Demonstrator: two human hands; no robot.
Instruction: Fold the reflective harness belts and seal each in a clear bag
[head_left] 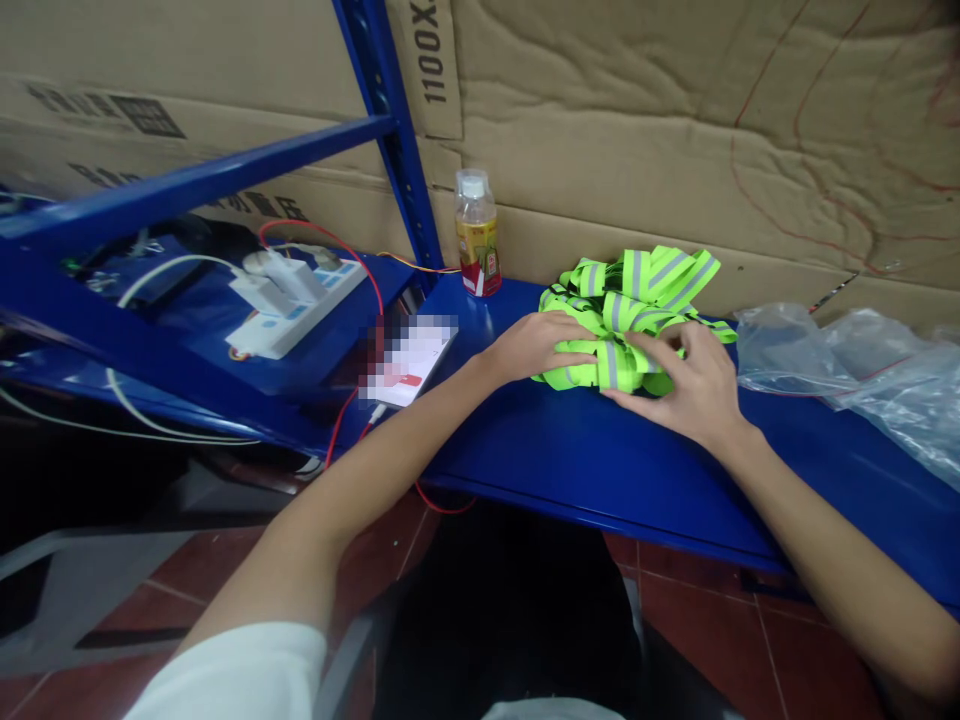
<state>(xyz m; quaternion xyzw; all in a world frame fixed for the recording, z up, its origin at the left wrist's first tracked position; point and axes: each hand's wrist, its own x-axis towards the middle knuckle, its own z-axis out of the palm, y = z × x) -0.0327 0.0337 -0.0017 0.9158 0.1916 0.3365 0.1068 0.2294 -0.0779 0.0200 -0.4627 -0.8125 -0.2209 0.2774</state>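
Observation:
A bundle of neon-green reflective straps (637, 290) with grey stripes lies on the blue metal shelf (570, 460). My left hand (536, 345) presses on the bundle's left side, fingers curled round a strap. My right hand (694, 385) rests on its right front, thumb and fingers pinching the folded straps. Both hands are closed on the same bundle.
A small drink bottle (477, 235) stands at the back by the blue upright (390, 130). A phone (409, 362) lies left of my hands, a white power strip (296, 300) with plugs and wires further left. Clear plastic bags (862, 375) lie at right. Cardboard (675, 120) backs the shelf.

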